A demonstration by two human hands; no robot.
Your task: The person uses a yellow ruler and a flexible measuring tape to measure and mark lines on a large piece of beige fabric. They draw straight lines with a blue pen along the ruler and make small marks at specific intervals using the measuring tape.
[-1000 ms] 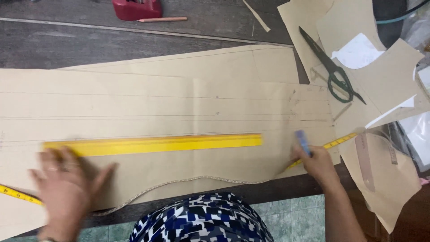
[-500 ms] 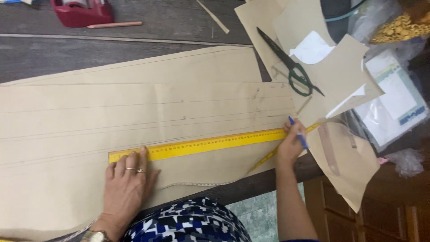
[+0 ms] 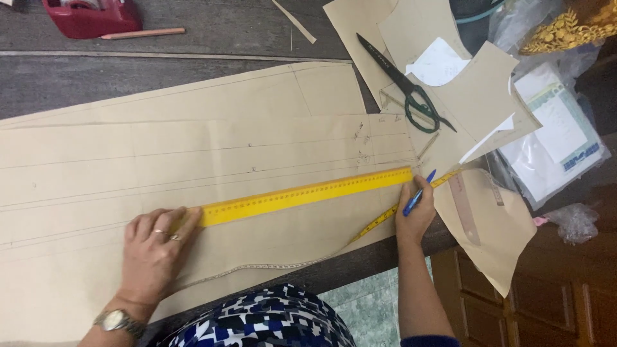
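Note:
A long yellow ruler [image 3: 302,195] lies slanted across a big sheet of brown pattern paper [image 3: 160,160] on a dark wooden table. My left hand [image 3: 154,247], with rings and a wristwatch, presses flat on the ruler's left end. My right hand [image 3: 414,215] holds a blue pen [image 3: 419,192] at the ruler's right end, tip near the paper's edge. A yellow tape measure [image 3: 379,218] runs under that hand and along the paper's curved lower edge.
Black scissors with green handles [image 3: 405,83] lie on cut brown pattern pieces [image 3: 475,96] at the upper right. A red tape dispenser [image 3: 90,16] and a pencil [image 3: 143,32] sit at the top left. Plastic bags with papers [image 3: 553,135] lie at the right. A wooden cabinet [image 3: 546,302] stands below.
The ruler has shifted right and tilted up at its right end. My left hand slid right along it. My right hand with the pen has come to the ruler's right end.

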